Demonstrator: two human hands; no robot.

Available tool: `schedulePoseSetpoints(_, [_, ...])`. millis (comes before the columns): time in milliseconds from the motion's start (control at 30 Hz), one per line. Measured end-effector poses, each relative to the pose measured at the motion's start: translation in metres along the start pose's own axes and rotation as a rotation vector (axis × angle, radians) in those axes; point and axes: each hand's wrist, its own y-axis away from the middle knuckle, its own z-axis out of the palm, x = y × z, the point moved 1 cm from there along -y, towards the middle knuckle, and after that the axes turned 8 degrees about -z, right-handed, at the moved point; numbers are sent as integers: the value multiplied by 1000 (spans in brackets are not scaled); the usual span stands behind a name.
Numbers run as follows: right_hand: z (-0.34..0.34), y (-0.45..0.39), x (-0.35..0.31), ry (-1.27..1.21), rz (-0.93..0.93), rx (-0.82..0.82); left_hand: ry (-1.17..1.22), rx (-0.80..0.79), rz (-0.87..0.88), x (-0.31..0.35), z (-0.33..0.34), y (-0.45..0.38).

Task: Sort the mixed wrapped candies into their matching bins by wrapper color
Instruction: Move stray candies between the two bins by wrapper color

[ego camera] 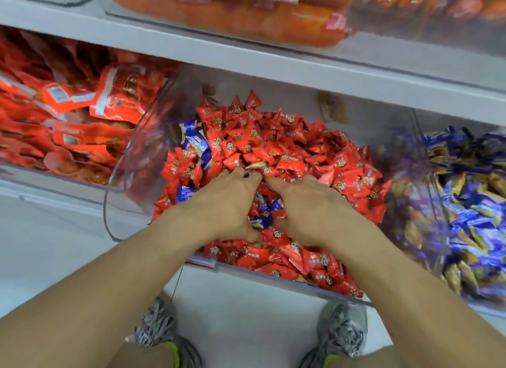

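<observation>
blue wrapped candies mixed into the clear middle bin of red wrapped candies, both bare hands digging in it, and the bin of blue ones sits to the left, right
Not quite. The head view shows the clear bin of blue and gold wrapped candies to the right of the clear middle bin, not the left. The rest holds: blue wrapped candies lie among the red wrapped candies, with the left hand and right hand both in that pile.

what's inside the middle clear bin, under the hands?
The middle bin holds mostly red candies, with stray blue candies at its left and between the left hand and right hand. Whatever lies under the palms and deeper down is covered.
</observation>
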Motion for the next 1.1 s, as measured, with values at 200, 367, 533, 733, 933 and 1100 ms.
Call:
schedulePoseSetpoints(200, [-10,9,-4,-116,21,-8,244,-9,82,-3,-8,3])
schedulePoseSetpoints(367, [-30,30,3,-342,-27,47,459,-10,167,-13,-26,15])
schedulePoseSetpoints(533, [-34,39,9,-374,-86,137,642,-92,176,-26,-44,29])
schedulePoseSetpoints(733, [-32,38,12,-399,-101,134,726,-152,113,-36,-47,32])
schedulePoseSetpoints(933, [-29,38,14,-311,-107,48,749,-95,19,-34,-54,38])
schedulePoseSetpoints(1100, [-29,36,8,-278,-59,103,936,-146,-204,-44,-57,35])
